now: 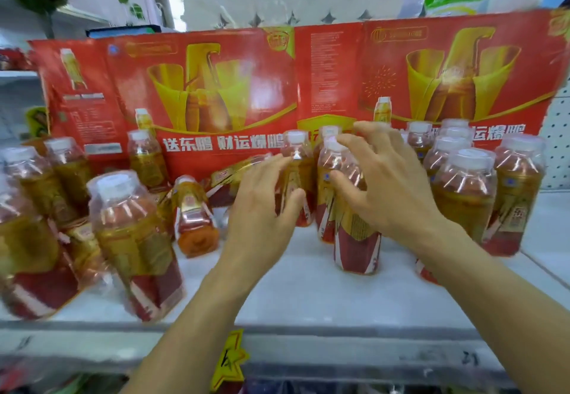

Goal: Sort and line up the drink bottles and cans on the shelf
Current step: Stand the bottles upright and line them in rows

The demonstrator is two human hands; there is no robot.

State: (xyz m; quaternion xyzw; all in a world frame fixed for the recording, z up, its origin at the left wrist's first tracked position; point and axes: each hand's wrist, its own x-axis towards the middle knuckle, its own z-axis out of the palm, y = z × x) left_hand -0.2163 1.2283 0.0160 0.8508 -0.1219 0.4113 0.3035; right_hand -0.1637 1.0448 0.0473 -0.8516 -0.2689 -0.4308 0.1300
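Reaching over the white shelf (293, 289), your left hand (262, 208) has straight fingers against one upright bottle (297, 178), while your right hand (388, 187), fingers spread, rests over a nearer bottle (354, 239). More amber-filled, white-capped bottles stand at both sides; one toppled bottle (194, 224) lies to the left, before the red cardboard backing (216, 85).

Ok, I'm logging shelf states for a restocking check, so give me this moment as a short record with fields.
surface: white shelf
goods: clear plastic drink bottles with red and gold labels, most upright
toppled: one same-type bottle lying on its side, left of centre
backdrop: red printed cardboard panel standing behind the bottles
left hand: fingers straight, beside an upright bottle
right hand: fingers spread over the front centre bottle
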